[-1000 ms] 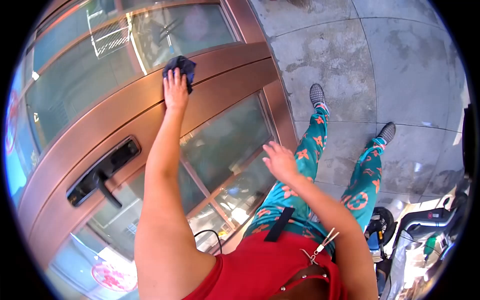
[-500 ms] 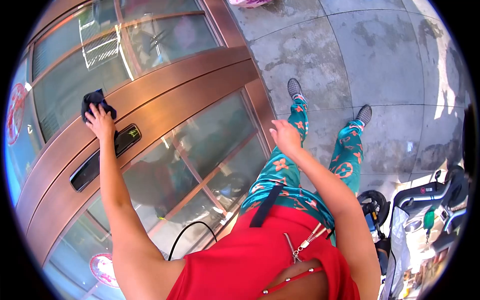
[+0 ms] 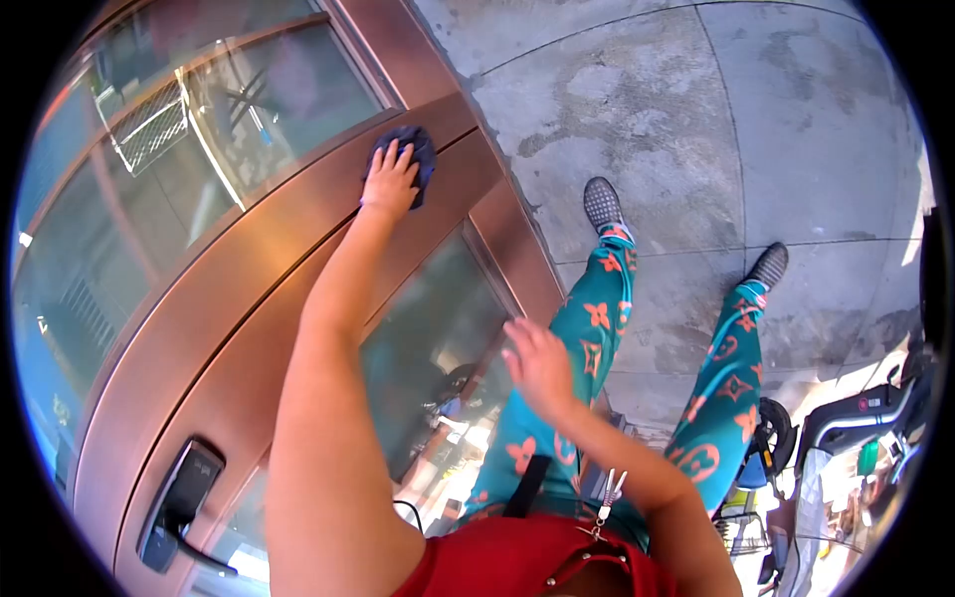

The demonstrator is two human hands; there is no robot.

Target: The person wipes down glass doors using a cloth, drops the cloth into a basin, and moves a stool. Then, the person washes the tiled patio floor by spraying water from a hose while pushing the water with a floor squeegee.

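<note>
My left hand (image 3: 391,181) presses a dark, bunched cloth (image 3: 423,159) against the copper-coloured door frame (image 3: 298,214). Its fingers are spread over the cloth, near the frame's right end by the edge of the door. Lower down the same door is a black door lock (image 3: 181,502) with a handle, left of my left forearm. My right hand (image 3: 540,368) hangs in the air in front of my leg, its fingers loosely apart and nothing in them. Behind that hand is a glass pane (image 3: 428,328) of the door.
Grey paving (image 3: 637,109) lies beyond the door edge, with both my feet (image 3: 604,204) on it. At lower right stand parked scooters (image 3: 856,413) close to my leg. An upper glass pane (image 3: 288,99) reflects bright metalwork.
My left hand has slid the cloth rightward along the door frame, away from the lock. My right hand has dropped lower and slightly left, and the camera view has shifted.
</note>
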